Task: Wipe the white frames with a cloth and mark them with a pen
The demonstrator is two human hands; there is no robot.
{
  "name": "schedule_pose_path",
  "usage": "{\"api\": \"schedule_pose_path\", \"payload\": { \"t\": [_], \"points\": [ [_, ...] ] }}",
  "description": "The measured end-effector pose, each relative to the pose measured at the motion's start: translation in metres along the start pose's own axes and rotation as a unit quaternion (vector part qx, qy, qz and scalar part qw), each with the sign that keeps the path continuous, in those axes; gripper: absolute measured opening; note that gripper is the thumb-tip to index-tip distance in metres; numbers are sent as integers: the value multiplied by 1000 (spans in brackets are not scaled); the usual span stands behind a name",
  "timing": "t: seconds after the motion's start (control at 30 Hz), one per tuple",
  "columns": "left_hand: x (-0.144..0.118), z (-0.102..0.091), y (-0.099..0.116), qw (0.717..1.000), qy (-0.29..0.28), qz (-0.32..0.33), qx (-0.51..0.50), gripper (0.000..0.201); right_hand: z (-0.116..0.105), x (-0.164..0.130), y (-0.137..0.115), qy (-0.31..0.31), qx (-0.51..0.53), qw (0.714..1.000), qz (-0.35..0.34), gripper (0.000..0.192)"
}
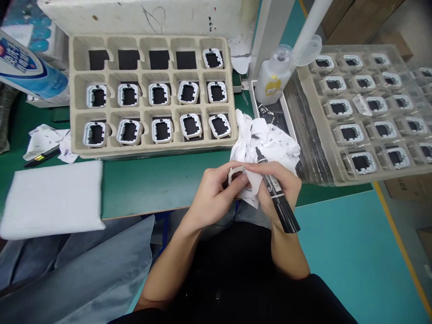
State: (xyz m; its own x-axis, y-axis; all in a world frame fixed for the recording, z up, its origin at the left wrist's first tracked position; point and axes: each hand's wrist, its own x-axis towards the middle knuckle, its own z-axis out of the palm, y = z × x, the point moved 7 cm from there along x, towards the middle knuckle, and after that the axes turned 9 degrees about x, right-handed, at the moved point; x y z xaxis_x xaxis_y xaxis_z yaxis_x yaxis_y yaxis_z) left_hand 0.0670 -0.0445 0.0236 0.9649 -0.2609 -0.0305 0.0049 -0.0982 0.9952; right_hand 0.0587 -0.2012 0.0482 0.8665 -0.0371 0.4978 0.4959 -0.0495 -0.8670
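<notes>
Currently our left hand (216, 189) pinches a small white square plastic frame (236, 173); our right hand (280, 184) grips a black marker pen (275, 191) and crumpled white cloth (266, 141).

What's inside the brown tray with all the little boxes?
The pulp tray holds eleven white square frames, one per pocket. Four top-row pockets show only black bottoms. Whatever lies beneath the frames is hidden.
</notes>
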Motion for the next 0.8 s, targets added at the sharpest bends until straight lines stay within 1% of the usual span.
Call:
{"api": "schedule_pose_path", "payload": {
  "t": [0.13, 0.27, 0.37, 0.5, 0.6, 0.73, 0.8],
  "points": [
    [0, 1, 3, 999, -11, 17, 34, 25, 0, 0, 2, -3, -8, 1000, 10, 28],
    [0, 1, 3, 997, -3, 23, 69, 23, 1, 1, 1, -8, -11, 1000, 9, 26],
    [0, 2, 4, 995, -1, 34, 90, 19, 2, 0, 3, -19, 3, 1000, 17, 28],
    [1, 2, 7, 993, -2, 45, 112, 19, 4, -2, 4, -35, 24, 999, 8, 30],
    [1, 3, 6, 996, -11, 26, 89, 16, 0, -2, 4, -16, 23, 1000, 3, 25],
    [1, 6, 4, 999, -34, -3, 27, 24, -8, 0, 0, 43, 29, 999, 6, 18],
    [0, 5, 4, 999, -34, -5, 13, 26, -7, 2, -2, 42, 33, 998, 14, 12]
  ]
}}
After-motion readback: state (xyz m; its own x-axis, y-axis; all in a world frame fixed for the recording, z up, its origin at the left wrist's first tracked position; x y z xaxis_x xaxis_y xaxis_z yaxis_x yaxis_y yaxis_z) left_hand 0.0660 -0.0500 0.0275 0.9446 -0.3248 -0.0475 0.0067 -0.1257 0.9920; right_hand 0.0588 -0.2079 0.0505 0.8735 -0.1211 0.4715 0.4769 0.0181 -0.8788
